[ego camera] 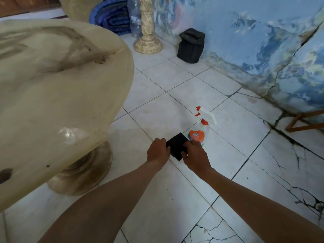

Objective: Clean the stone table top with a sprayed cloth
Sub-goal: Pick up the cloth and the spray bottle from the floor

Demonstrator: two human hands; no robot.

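A round cream stone table top (57, 95) with dark smudges fills the left side, standing on a stone pedestal (84, 172). Low over the floor tiles, a folded black cloth (177, 145) is held between both hands. My left hand (157, 151) grips its left edge and my right hand (195, 153) grips its right edge. Just behind the cloth a clear spray bottle (201, 128) with a white and red trigger head and an orange label stands on the floor, partly hidden by my right hand.
A stone pillar base (148, 41), a plastic bottle (135, 18), a rolled blue mat (110, 14) and a black bag (191, 46) sit by the peeling blue wall. A wooden frame (305, 121) is at the right. The white floor tiles (289, 172) are cracked.
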